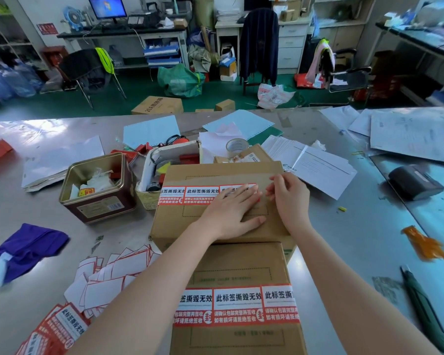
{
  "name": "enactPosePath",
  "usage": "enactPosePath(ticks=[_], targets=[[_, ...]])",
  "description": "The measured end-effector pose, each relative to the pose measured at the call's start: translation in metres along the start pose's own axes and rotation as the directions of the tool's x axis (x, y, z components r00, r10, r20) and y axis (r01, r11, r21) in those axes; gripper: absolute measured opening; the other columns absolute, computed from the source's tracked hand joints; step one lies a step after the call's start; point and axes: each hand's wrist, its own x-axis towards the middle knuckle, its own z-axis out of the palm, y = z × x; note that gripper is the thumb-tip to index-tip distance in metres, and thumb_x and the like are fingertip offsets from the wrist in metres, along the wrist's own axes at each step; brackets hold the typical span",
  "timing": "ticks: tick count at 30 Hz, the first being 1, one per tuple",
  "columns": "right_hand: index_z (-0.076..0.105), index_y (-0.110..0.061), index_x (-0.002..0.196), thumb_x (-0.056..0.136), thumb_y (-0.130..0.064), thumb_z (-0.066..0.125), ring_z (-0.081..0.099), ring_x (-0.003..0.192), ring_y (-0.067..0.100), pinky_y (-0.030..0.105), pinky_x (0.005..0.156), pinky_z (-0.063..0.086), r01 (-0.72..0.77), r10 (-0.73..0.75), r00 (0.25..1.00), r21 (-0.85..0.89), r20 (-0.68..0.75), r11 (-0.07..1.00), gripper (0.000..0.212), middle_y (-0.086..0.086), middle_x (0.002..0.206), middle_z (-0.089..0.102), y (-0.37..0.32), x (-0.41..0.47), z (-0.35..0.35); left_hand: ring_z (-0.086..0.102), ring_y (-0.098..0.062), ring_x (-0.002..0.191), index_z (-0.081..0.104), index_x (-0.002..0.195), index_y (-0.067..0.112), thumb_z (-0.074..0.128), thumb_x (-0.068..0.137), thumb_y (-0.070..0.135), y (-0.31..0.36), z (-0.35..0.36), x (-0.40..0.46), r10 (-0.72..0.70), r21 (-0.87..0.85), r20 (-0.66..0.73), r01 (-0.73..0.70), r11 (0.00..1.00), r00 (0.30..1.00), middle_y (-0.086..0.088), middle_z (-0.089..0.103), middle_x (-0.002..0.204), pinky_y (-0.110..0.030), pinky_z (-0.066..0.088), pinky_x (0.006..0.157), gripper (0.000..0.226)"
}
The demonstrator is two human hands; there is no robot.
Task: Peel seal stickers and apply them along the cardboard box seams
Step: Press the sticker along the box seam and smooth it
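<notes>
Hands meet on the far box (215,221), mid-surface! Left hand (231,213) lies flat, fingers straight, pressing the third sticker (235,188) onto the seam, beside two stickers (187,194) already down. Right hand (289,194) pinches that sticker's right end with curled fingers. Near box (241,267) at the front edge wears three stickers (237,304). Peeled backings (108,275) and a fresh sticker stack (59,329) sit at the front-left corner; a tin (98,188) stands left.
</notes>
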Motion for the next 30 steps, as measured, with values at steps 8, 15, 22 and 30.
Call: enactPosePath(ticks=[8, 15, 22, 30], targets=[[0.064, -0.004, 0.116, 0.086, 0.003, 0.041, 0.052, 0.120, 0.024, 0.025, 0.099, 0.033, 0.356, -0.182, 0.911, -0.484, 0.369, 0.799, 0.038, 0.010, 0.125, 0.062, 0.010, -0.009, 0.011, 0.011, -0.011, 0.145, 0.028, 0.145, 0.030, 0.025, 0.098, 0.049, -0.008, 0.004, -0.017, -0.113, -0.033, -0.110, 0.110, 0.993, 0.988, 0.007, 0.018, 0.157, -0.035, 0.007, 0.117, 0.051], [0.057, -0.006, 0.126, 0.083, 0.005, 0.039, 0.047, 0.127, 0.022, 0.032, 0.106, 0.035, 0.415, -0.157, 0.879, -0.559, 0.451, 0.718, 0.048, 0.007, 0.136, 0.054, 0.003, -0.030, 0.002, 0.023, -0.009, 0.142, 0.041, 0.140, 0.024, 0.025, 0.100, 0.043, -0.003, 0.000, -0.025, -0.207, -0.028, -0.155, 0.205, 0.978, 0.966, 0.006, 0.030, 0.153, -0.035, 0.013, 0.114, 0.047], [0.060, -0.013, 0.121, 0.079, 0.001, 0.038, 0.050, 0.121, 0.024, 0.034, 0.101, 0.040, 0.338, -0.058, 0.906, -0.633, 0.420, 0.696, 0.050, 0.005, 0.128, 0.058, -0.010, -0.050, -0.003, 0.033, -0.010, 0.137, 0.050, 0.134, 0.022, 0.026, 0.100, 0.040, -0.007, -0.013, -0.042, -0.199, -0.019, -0.137, 0.198, 0.980, 0.970, 0.006, 0.042, 0.147, -0.038, 0.015, 0.113, 0.045], [0.067, -0.008, 0.109, 0.083, 0.002, 0.036, 0.057, 0.107, 0.031, 0.037, 0.087, 0.050, 0.225, -0.001, 0.925, -0.544, 0.381, 0.808, 0.042, 0.013, 0.114, 0.065, -0.037, -0.073, 0.013, 0.048, -0.017, 0.122, 0.061, 0.118, 0.019, 0.031, 0.097, 0.039, -0.022, -0.022, -0.078, -0.272, 0.058, -0.195, 0.288, 0.956, 0.942, 0.003, 0.059, 0.128, -0.041, 0.023, 0.109, 0.042]])
